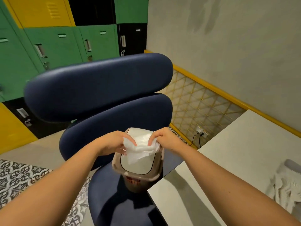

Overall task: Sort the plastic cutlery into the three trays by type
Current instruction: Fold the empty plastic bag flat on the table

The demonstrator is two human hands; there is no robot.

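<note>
- The left hand [112, 142] pinches the left edge of a crumpled, thin white plastic bag [140, 149], its fingers curled into the film. The right hand [166, 139] grips the bag's right edge in the same way.
- The bag hangs at the centre of the view, draped onto the white swing lid of a small brown plastic waste bin [116, 166]. The bin stands on the seat of a navy padded office chair [101, 88].
- The task's thing seems to be the pale, blurred heap of white plastic cutlery [283, 191] at 4 o'clock, lying on the white table [244, 144] near the frame's right edge — well apart from both hands.
- Handling, as a judgement: such pieces should be very light, fairly stiff yet snappable, and smooth enough to slide. Pinching each one along the handle rather than at the tines or bowl looks safest, and tangled ones will need teasing apart.
- Counted: two hands, one bag, one bin, one chair and one heap of cutlery, whose pieces are too blurred to count or tell by type.
- No tray can be made out with certainty — a grey rounded shape [292, 165] at 3 o'clock, just above the heap, may be one.
</note>
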